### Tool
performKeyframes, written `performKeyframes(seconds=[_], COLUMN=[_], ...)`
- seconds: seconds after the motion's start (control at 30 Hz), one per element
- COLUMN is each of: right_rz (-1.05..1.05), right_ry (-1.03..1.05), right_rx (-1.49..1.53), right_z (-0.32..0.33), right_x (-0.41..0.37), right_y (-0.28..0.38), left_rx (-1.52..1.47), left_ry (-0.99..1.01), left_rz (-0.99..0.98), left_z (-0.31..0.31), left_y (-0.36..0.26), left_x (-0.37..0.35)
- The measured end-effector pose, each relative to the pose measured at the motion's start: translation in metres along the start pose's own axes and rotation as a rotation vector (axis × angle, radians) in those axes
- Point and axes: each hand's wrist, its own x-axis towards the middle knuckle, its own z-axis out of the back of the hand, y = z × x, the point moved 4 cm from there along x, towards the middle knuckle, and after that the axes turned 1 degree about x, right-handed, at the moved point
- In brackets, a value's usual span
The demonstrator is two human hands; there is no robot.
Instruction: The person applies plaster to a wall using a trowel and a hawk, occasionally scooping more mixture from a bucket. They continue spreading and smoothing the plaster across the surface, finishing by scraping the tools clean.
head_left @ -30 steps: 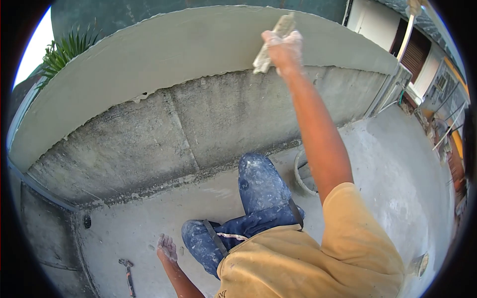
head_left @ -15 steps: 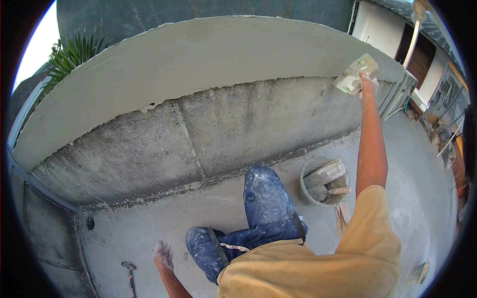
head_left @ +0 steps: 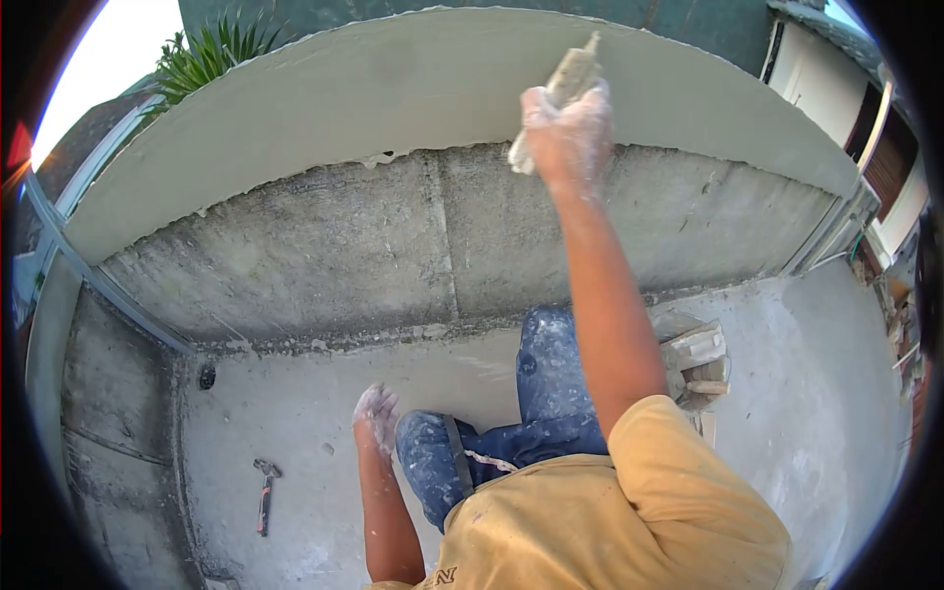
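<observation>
My right hand, dusted white, grips a pale, plaster-caked float, seen nearly edge-on. It is up at the smooth grey plaster band along the top of the low wall. Whether the float touches the plaster is hard to tell. Below the band's ragged lower edge, the bare rough wall shows. My left hand, also whitened, hangs beside my left knee with its fingers loosely apart and nothing in it.
A bucket with plaster-covered tools stands right of my knees, partly behind my right arm. On the floor at left lies a hammer. A spiky plant rises behind the wall. Loose debris lines the far right.
My right hand has swept the float leftward along the plaster band and turned it edge-on. The view has shifted left, and my left hand now sits closer to my knee.
</observation>
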Motion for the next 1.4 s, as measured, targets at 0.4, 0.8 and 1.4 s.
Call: performKeyframes(seconds=[0.4,0.8,1.4], right_rz=[-0.296,-0.088,0.615], right_ry=[0.275,1.312,1.479], right_rx=[1.128,0.184,0.606], right_z=[-0.069,-0.061,-0.195], right_x=[-0.165,-0.204,-0.276], right_y=[0.029,-0.166,-0.102], left_rx=[-0.356,-0.767,-0.567], left_ry=[0.666,0.228,-0.328], left_rz=[-0.297,-0.618,-0.75], left_z=[-0.244,-0.07,-0.001], left_y=[-0.158,-0.116,-0.203], left_x=[-0.107,-0.077,-0.082])
